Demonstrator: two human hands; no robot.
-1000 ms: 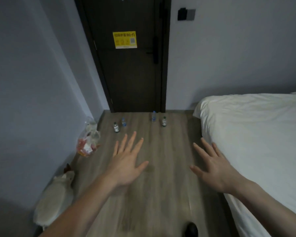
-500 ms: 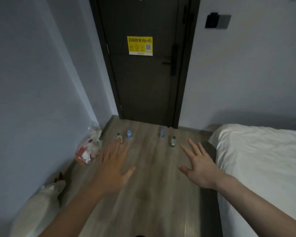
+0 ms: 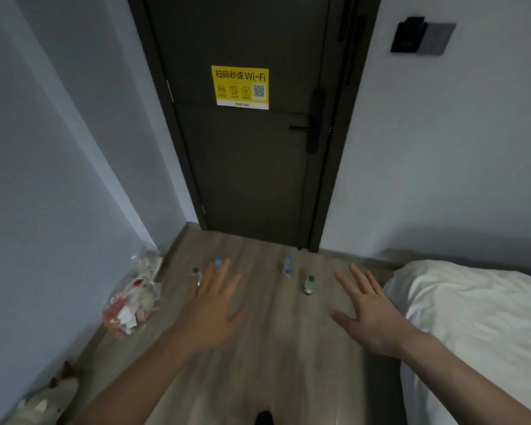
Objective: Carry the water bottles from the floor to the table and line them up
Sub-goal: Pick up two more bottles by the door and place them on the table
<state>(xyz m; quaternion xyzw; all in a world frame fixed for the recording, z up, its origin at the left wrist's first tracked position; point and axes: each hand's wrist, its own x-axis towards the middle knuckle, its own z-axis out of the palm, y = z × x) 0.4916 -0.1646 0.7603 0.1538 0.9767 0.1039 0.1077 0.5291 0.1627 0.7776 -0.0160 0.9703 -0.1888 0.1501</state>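
Several small water bottles stand on the wooden floor in front of a dark door. A green-capped bottle (image 3: 196, 273) and a blue-capped bottle (image 3: 217, 261) are partly hidden behind the fingers of my left hand (image 3: 212, 308). Another blue-capped bottle (image 3: 287, 265) and a green-capped bottle (image 3: 309, 284) stand between my two hands. My right hand (image 3: 365, 311) hovers to their right. Both hands are held out flat, fingers spread, holding nothing. No table is in view.
A white bed (image 3: 472, 326) fills the right side. A clear plastic bag of rubbish (image 3: 132, 302) leans against the left wall, and a plush toy (image 3: 46, 403) lies in the lower left. The shut door (image 3: 252, 167) carries a yellow Wi-Fi sticker.
The view has moved forward toward the door and bottles, which appear larger. Both open hands have advanced with it; my left fingers now overlap the two left bottles.
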